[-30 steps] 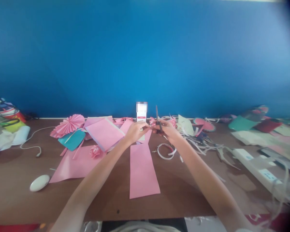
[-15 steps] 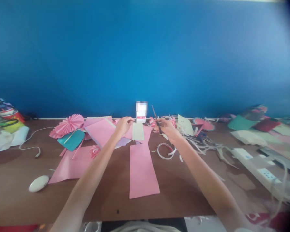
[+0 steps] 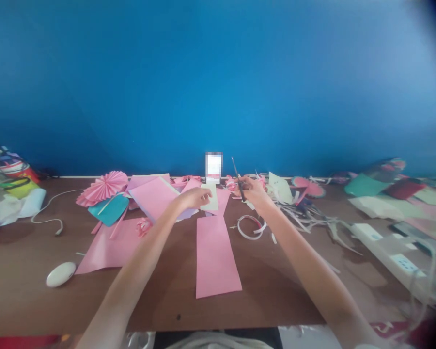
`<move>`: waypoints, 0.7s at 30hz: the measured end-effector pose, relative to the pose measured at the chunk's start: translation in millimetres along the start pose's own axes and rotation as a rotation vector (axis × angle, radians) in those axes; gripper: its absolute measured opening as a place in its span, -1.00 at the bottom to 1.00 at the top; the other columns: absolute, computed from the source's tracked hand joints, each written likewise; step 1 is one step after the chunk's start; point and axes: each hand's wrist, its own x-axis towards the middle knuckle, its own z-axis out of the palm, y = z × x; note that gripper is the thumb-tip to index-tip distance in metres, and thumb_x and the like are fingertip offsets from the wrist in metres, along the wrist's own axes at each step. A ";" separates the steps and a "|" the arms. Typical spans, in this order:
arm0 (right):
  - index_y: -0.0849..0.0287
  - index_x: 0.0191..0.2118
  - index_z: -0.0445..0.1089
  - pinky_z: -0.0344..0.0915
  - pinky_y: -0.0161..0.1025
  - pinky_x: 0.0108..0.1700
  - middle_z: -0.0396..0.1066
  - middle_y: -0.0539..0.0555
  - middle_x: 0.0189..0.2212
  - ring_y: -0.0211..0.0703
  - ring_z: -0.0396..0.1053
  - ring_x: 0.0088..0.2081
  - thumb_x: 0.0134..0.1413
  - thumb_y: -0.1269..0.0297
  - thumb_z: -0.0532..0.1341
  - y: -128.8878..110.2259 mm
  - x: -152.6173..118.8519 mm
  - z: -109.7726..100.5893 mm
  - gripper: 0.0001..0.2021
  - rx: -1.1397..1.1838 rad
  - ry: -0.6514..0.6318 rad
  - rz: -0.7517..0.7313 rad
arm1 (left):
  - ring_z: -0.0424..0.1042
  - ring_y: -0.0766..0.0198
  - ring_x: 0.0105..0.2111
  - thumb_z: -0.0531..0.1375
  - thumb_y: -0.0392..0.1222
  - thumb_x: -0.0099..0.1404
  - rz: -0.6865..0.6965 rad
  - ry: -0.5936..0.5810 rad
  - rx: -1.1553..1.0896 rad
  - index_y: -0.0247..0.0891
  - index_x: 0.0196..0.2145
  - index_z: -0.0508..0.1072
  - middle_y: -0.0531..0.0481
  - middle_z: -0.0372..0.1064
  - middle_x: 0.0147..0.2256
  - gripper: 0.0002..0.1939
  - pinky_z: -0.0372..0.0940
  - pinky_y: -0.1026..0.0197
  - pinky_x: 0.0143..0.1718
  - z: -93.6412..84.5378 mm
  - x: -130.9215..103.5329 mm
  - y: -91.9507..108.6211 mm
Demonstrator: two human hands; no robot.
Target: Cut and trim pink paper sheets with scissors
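Crooking the left hand [image 3: 196,198] at the pale paper [image 3: 212,198], showed fingers half curled; could not tell whether pinching or only touching. Found the paper just in front of the phone [image 3: 213,169], beyond the pink strip [image 3: 218,257] on the surface [image 3: 160,295], long axis running towards the wall [image 3: 218,87]. Looked light, thin and easily creased, best taken by a free edge. Farther right, gripped the scissors [image 3: 235,167] near the handles in the right hand [image 3: 253,191], right of the phone, blades seemingly together. Pointed up, leaning slightly left, long axis steep. Seemed stiff, slim and fairly light, likely slippery along the metal, safest held by the handles.
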 end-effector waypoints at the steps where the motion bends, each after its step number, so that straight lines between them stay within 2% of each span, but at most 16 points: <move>1: 0.16 -0.22 0.42 0.25 -0.28 -0.39 0.41 -0.03 -0.49 -0.24 0.34 -0.44 -0.34 0.36 0.35 0.1 -0.1 1.0 -0.60 -0.001 -0.007 0.003 | 0.46 0.15 -0.19 0.06 -0.12 0.27 0.001 -0.079 0.077 -0.16 -0.03 0.42 -0.08 0.45 -0.06 -0.67 0.28 0.23 -0.25 2.4 -0.6 4.8; 6: 0.18 -0.24 0.40 0.28 -0.24 -0.36 0.45 0.02 -0.45 -0.22 0.35 -0.43 -0.41 0.38 0.35 1.2 0.3 4.3 -0.58 0.010 -0.003 0.001 | 0.42 0.08 -0.15 0.19 -0.03 0.18 0.025 -0.201 0.146 -0.21 -0.15 0.46 -0.15 0.42 -0.07 -0.68 0.26 0.19 -0.23 17.9 0.9 24.7; 11: 0.19 -0.23 0.39 0.26 -0.27 -0.40 0.43 0.00 -0.50 -0.22 0.35 -0.45 -0.35 0.39 0.30 2.2 1.4 1.0 -0.62 -0.029 0.019 -0.025 | 0.40 -0.03 -0.13 0.29 0.08 0.05 -0.016 -0.293 0.237 -0.27 -0.16 0.42 -0.26 0.38 -0.08 -0.53 0.27 0.14 -0.27 31.5 4.5 36.6; 15: 0.19 -0.22 0.39 0.28 -0.26 -0.39 0.42 -0.02 -0.51 -0.20 0.36 -0.44 -0.37 0.40 0.30 4.0 2.7 -0.3 -0.60 -0.041 0.029 -0.034 | 0.38 -0.10 -0.10 0.28 0.08 0.05 -0.019 -0.293 0.285 -0.30 -0.14 0.38 -0.31 0.37 -0.08 -0.50 0.27 0.10 -0.26 37.2 4.5 41.1; 21: 0.19 -0.22 0.38 0.26 -0.28 -0.41 0.45 0.00 -0.49 -0.21 0.36 -0.46 -0.37 0.40 0.31 0.1 1.5 -1.2 -0.59 -0.063 0.072 -0.025 | 0.40 -0.02 -0.19 0.25 -0.02 0.08 0.057 -0.280 0.276 -0.28 -0.17 0.38 -0.24 0.39 -0.11 -0.61 0.23 0.15 -0.32 36.5 4.6 36.9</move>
